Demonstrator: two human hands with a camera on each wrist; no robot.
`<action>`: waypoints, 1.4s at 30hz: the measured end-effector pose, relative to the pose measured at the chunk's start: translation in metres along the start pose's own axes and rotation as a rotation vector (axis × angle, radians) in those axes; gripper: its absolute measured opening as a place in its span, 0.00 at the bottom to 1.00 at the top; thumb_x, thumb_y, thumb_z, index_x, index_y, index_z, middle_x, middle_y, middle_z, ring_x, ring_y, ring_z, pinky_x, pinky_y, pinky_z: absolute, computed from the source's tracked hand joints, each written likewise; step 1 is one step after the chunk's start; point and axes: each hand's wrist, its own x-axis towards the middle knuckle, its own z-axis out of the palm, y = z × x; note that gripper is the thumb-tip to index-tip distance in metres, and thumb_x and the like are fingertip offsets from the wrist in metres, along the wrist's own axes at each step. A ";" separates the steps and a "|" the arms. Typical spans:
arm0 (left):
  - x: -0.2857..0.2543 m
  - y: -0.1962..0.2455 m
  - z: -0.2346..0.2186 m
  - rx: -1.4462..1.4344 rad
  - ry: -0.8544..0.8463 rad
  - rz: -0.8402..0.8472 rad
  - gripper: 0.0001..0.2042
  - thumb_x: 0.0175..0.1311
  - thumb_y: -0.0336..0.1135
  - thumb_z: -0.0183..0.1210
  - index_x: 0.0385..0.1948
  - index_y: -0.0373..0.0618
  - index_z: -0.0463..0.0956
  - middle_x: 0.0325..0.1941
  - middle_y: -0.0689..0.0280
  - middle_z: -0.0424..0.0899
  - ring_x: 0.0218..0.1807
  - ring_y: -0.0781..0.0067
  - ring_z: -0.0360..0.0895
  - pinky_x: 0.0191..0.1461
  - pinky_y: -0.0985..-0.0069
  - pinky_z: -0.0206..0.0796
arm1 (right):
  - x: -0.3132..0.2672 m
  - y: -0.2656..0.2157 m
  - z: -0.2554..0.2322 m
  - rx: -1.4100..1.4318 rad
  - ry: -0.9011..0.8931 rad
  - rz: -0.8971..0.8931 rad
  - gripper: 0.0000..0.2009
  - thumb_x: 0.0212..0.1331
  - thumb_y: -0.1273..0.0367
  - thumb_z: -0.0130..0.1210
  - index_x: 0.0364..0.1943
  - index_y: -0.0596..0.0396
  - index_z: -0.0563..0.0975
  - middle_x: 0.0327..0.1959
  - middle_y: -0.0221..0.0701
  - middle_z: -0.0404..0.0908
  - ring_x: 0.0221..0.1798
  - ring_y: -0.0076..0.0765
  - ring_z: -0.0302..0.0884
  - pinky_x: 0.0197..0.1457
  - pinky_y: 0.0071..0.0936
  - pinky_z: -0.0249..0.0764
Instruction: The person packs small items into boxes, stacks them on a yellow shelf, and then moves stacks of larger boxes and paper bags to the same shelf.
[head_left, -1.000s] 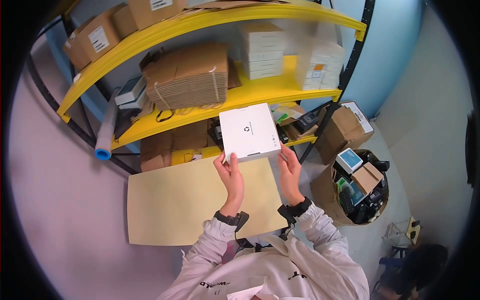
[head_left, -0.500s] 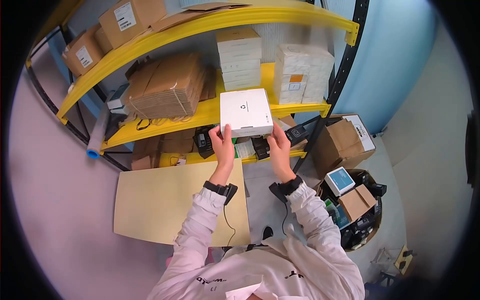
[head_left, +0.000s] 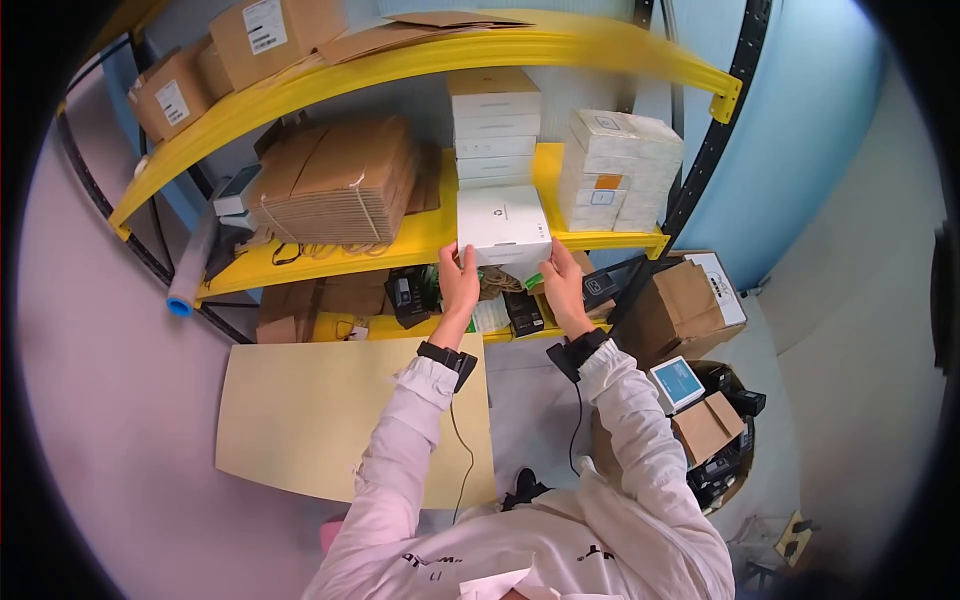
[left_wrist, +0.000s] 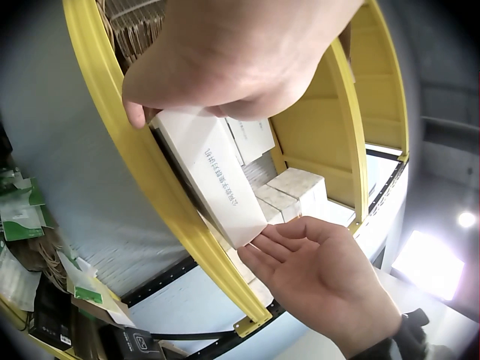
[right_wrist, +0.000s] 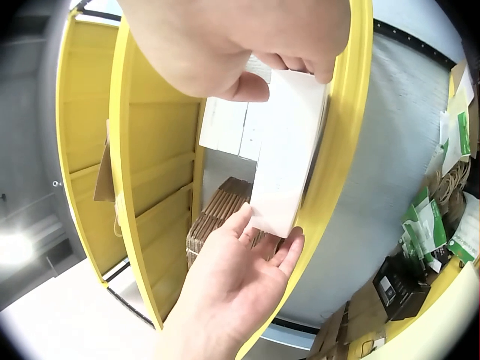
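A white cardboard box (head_left: 502,222) is at the front edge of the yellow middle shelf, before a stack of similar white boxes (head_left: 495,127). At its near left corner, my left hand (head_left: 458,288) holds it, thumb against the side facing me. My right hand (head_left: 566,294) grips the near right corner. Printed characters run along the box's narrow side (left_wrist: 217,176) in the left wrist view. There, fingertips of the right hand (left_wrist: 319,274) reach under the box end. The right wrist view shows the left hand (right_wrist: 232,281) with fingers beneath the other end.
Flattened cartons (head_left: 335,185) lie bundled left on the shelf; plastic-wrapped white boxes (head_left: 620,170) stand right. Below are black boxes (head_left: 408,295) and green-white packets. A pale yellow table (head_left: 340,420) stands front left. Cartons (head_left: 685,310) and a filled bin (head_left: 735,440) occupy the right floor.
Both hands have carried the white box forward, from above the table to the middle shelf's front edge. The body has shifted right relative to the table, and the arms are extended further.
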 end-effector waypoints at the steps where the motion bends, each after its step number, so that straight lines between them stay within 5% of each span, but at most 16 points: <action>1: 0.004 -0.008 0.000 0.000 0.009 -0.011 0.23 0.81 0.46 0.61 0.64 0.38 0.72 0.60 0.51 0.83 0.58 0.52 0.80 0.66 0.60 0.71 | 0.002 0.000 0.000 0.026 -0.018 0.038 0.30 0.68 0.77 0.54 0.76 0.72 0.68 0.64 0.40 0.81 0.64 0.32 0.78 0.68 0.28 0.72; 2: 0.006 -0.013 0.001 0.074 0.001 0.044 0.25 0.80 0.46 0.62 0.67 0.38 0.71 0.62 0.51 0.83 0.62 0.51 0.78 0.68 0.59 0.69 | 0.003 -0.001 -0.001 0.051 -0.033 0.071 0.31 0.69 0.80 0.53 0.78 0.72 0.67 0.71 0.42 0.80 0.72 0.36 0.78 0.78 0.30 0.68; 9: 0.013 -0.017 0.011 0.235 -0.030 0.168 0.33 0.72 0.40 0.70 0.76 0.41 0.67 0.69 0.48 0.79 0.71 0.45 0.71 0.74 0.54 0.66 | 0.019 0.014 -0.010 0.020 -0.095 0.112 0.32 0.70 0.80 0.52 0.79 0.72 0.65 0.73 0.41 0.79 0.75 0.34 0.74 0.78 0.29 0.66; 10: 0.007 -0.019 0.011 0.242 -0.024 0.155 0.33 0.72 0.40 0.70 0.76 0.41 0.67 0.69 0.48 0.79 0.71 0.45 0.71 0.74 0.54 0.66 | 0.018 0.019 -0.012 0.040 -0.103 0.080 0.33 0.70 0.79 0.53 0.80 0.72 0.63 0.68 0.39 0.79 0.67 0.30 0.75 0.71 0.26 0.70; 12: 0.007 0.000 0.014 0.398 0.015 0.113 0.36 0.67 0.35 0.75 0.76 0.41 0.69 0.68 0.47 0.80 0.71 0.45 0.72 0.75 0.55 0.66 | 0.031 0.031 -0.012 0.068 -0.130 0.040 0.34 0.69 0.77 0.55 0.80 0.72 0.62 0.62 0.37 0.80 0.59 0.26 0.76 0.64 0.24 0.74; 15: 0.012 -0.001 0.021 0.464 0.090 0.108 0.38 0.61 0.35 0.79 0.73 0.42 0.72 0.64 0.48 0.82 0.67 0.46 0.76 0.71 0.56 0.69 | 0.027 0.031 -0.022 0.122 -0.237 0.042 0.37 0.71 0.77 0.53 0.84 0.68 0.56 0.78 0.45 0.72 0.76 0.30 0.70 0.78 0.25 0.66; 21: 0.029 -0.016 0.022 0.516 0.158 0.149 0.36 0.56 0.38 0.82 0.68 0.42 0.77 0.56 0.50 0.85 0.58 0.47 0.82 0.63 0.58 0.75 | 0.044 0.032 -0.031 0.158 -0.302 0.016 0.36 0.71 0.78 0.52 0.84 0.67 0.56 0.83 0.51 0.67 0.82 0.39 0.68 0.84 0.34 0.62; 30: 0.041 -0.018 0.026 0.550 0.159 0.211 0.33 0.55 0.39 0.82 0.63 0.41 0.79 0.51 0.52 0.87 0.52 0.51 0.84 0.59 0.60 0.76 | 0.057 0.033 -0.033 0.217 -0.363 0.045 0.36 0.73 0.80 0.50 0.85 0.65 0.54 0.86 0.46 0.60 0.86 0.38 0.58 0.88 0.34 0.55; 33: 0.043 -0.017 0.023 0.564 0.154 0.221 0.32 0.55 0.38 0.82 0.61 0.40 0.80 0.50 0.53 0.88 0.51 0.53 0.84 0.57 0.61 0.77 | 0.056 0.033 -0.032 0.199 -0.324 0.040 0.36 0.71 0.79 0.52 0.84 0.67 0.56 0.84 0.53 0.65 0.83 0.41 0.67 0.85 0.36 0.63; 36: 0.048 -0.013 0.020 0.557 0.128 0.211 0.31 0.54 0.38 0.83 0.59 0.41 0.81 0.47 0.55 0.89 0.48 0.55 0.86 0.55 0.62 0.78 | 0.058 0.036 -0.034 0.181 -0.367 0.023 0.37 0.74 0.80 0.51 0.86 0.64 0.53 0.86 0.44 0.60 0.86 0.37 0.59 0.87 0.35 0.58; 40: 0.052 -0.008 0.016 0.575 0.074 0.197 0.29 0.55 0.37 0.83 0.57 0.40 0.80 0.48 0.57 0.92 0.48 0.61 0.90 0.55 0.66 0.80 | 0.056 0.034 -0.031 0.175 -0.340 0.029 0.37 0.74 0.80 0.51 0.86 0.64 0.53 0.86 0.45 0.60 0.86 0.36 0.59 0.87 0.35 0.59; 42: 0.054 -0.005 0.015 0.583 0.052 0.201 0.29 0.54 0.37 0.83 0.56 0.40 0.80 0.48 0.57 0.92 0.48 0.61 0.90 0.55 0.66 0.80 | 0.054 0.032 -0.030 0.180 -0.284 0.046 0.36 0.70 0.79 0.52 0.83 0.67 0.57 0.82 0.52 0.67 0.81 0.41 0.69 0.85 0.38 0.65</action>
